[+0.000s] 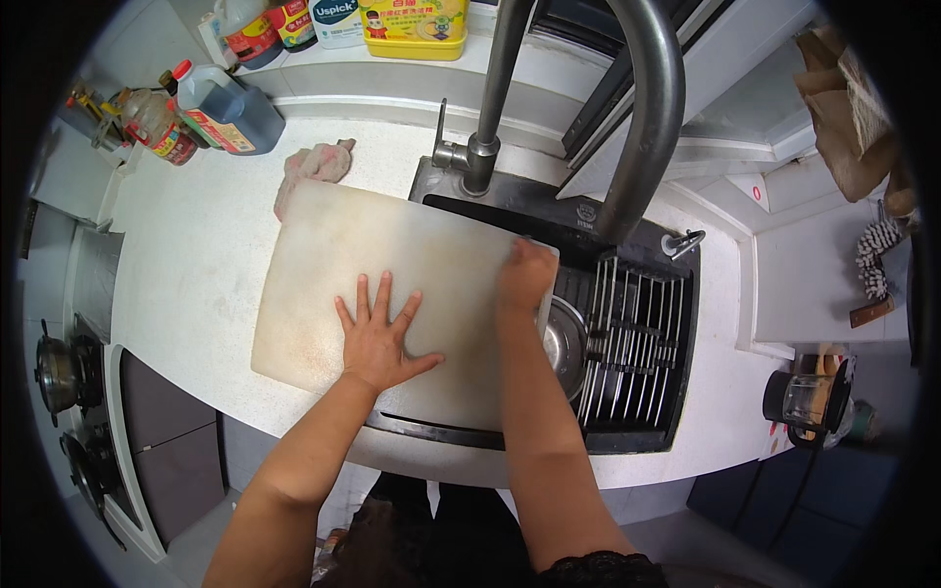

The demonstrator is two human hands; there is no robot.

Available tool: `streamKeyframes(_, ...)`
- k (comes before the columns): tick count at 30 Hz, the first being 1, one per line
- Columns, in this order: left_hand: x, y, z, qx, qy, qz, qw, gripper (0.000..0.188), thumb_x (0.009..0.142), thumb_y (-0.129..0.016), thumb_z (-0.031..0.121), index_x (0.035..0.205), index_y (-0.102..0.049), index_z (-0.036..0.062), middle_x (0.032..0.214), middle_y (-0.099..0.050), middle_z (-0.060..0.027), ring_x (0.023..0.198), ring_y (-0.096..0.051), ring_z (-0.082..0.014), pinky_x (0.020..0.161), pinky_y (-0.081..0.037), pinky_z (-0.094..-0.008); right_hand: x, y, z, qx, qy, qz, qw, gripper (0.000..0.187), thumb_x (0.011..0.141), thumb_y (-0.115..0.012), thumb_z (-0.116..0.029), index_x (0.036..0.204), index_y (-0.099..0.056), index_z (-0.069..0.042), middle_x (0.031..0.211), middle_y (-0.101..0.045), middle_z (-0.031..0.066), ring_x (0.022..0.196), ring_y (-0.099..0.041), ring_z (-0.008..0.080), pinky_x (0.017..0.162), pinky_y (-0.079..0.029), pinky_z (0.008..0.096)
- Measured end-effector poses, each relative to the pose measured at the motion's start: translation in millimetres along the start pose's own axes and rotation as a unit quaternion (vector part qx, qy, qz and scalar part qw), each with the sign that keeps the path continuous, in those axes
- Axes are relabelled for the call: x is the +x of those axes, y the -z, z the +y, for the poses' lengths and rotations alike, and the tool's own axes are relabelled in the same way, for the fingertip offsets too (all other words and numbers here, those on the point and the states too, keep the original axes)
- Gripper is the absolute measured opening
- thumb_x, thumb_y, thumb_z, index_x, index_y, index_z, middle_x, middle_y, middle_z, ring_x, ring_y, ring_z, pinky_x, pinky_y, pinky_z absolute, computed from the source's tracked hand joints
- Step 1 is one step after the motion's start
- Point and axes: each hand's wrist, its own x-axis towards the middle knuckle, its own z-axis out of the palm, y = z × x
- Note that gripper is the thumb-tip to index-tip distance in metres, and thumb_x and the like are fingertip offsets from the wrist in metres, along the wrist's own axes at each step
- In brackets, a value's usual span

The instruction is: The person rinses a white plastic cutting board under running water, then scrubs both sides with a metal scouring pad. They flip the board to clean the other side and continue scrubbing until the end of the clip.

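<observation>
A large whitish cutting board [314, 255] lies partly on the counter and partly over the left side of the dark sink [676, 392]. Pressed flat on its middle is my left hand [377, 343], fingers spread. My right hand [526, 276] is closed at the board's right edge, close to the faucet side. A bit of something dark shows at its knuckles, but what the fingers hold is hidden and slightly blurred. Beneath the board's right edge, a metal bowl [564, 343] shows in part inside the sink.
A tall grey faucet [482, 147] arches over the sink, beside a metal drying rack [632, 338]. A crumpled pinkish cloth [316, 167] touches the board's far left corner. Bottles, including a dark blue jug [230, 108], stand behind. A pot [59, 370] sits far left.
</observation>
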Motion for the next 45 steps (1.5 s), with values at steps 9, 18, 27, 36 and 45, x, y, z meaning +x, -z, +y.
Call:
streamKeyframes(9,-3.0,0.3,-4.3,-0.012,0.004,0.006,1.0,0.102,0.058,-0.078,0.068,0.146,-0.046,0.0277,0.161,-0.017,-0.02,0.146,-0.008,-0.0502,0.105,-0.007,-0.077,22.3,10.5,21.7,-0.023,0.001,-0.069,0.997,0.009,0.079,-0.068,-0.01,0.085,-0.074,-0.006,0.085,-0.067,0.0152,0.085,-0.061,0.0345,0.078,-0.05,0.0444)
streamKeyframes(18,0.8,0.0,1.7,-0.005,0.008,-0.012,1.0,0.101,0.058,-0.078,0.068,0.146,-0.047,0.0279,0.161,-0.016,-0.0194,0.147,-0.006,-0.0491,0.106,-0.006,-0.0768,1.0,-13.0,-52.9,0.059,0.097,-0.107,0.988,0.009,0.079,-0.063,-0.006,0.081,-0.072,-0.005,0.081,-0.065,0.0138,0.085,-0.061,0.0332,0.081,-0.049,0.0447)
streamKeyframes(27,-3.5,-3.3,-3.2,0.001,0.003,0.008,1.0,0.103,0.057,-0.078,0.069,0.146,-0.046,0.0296,0.16,-0.018,-0.0193,0.146,-0.008,-0.0496,0.105,-0.008,-0.0779,17.6,16.1,9.4,-0.061,-0.029,0.011,0.998,0.011,0.08,-0.063,-0.007,0.082,-0.073,-0.004,0.081,-0.067,0.0145,0.08,-0.061,0.035,0.079,-0.049,0.0453)
streamKeyframes(36,-1.4,-2.9,-2.8,0.006,0.003,-0.003,1.0,0.102,0.059,-0.077,0.07,0.146,-0.045,0.029,0.16,-0.019,-0.0194,0.147,-0.008,-0.0492,0.105,-0.009,-0.0773,-13.9,-7.4,-51.9,0.058,0.093,-0.109,0.988,0.01,0.083,-0.062,-0.009,0.085,-0.071,-0.005,0.087,-0.066,0.0122,0.092,-0.061,0.0326,0.083,-0.049,0.0429)
streamKeyframes(45,-1.9,-0.7,0.5,0.001,0.005,0.004,1.0,0.102,0.059,-0.078,0.069,0.147,-0.044,0.0296,0.16,-0.019,-0.0194,0.146,-0.009,-0.0492,0.105,-0.009,-0.0766,-75.1,70.0,-18.4,0.087,0.143,-0.14,0.976,0.013,0.081,-0.062,-0.009,0.091,-0.069,-0.004,0.092,-0.066,0.0155,0.089,-0.06,0.0351,0.081,-0.048,0.046)
